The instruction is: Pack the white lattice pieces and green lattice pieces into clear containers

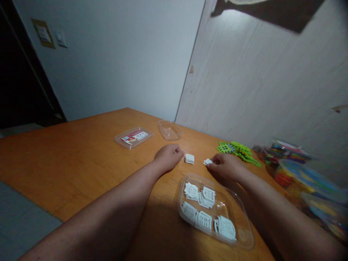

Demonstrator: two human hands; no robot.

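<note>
The desk [81,163] is showing smooth, faintly glossy wood; the tray [225,206] is gleaming in clear plastic; the cards [189,158] are looking quite matt.

Forearms [114,199] reaching forward, left grip [168,156] curled, right grip [227,165] pinched

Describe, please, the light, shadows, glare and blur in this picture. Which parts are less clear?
Head view: dim light, with a pale sheen high on the panel; head view: dark shadow on the table beside the left arm, small glints on the clear tray; head view: tubs at right look smeared, detail on the white pieces hard to read.
</note>
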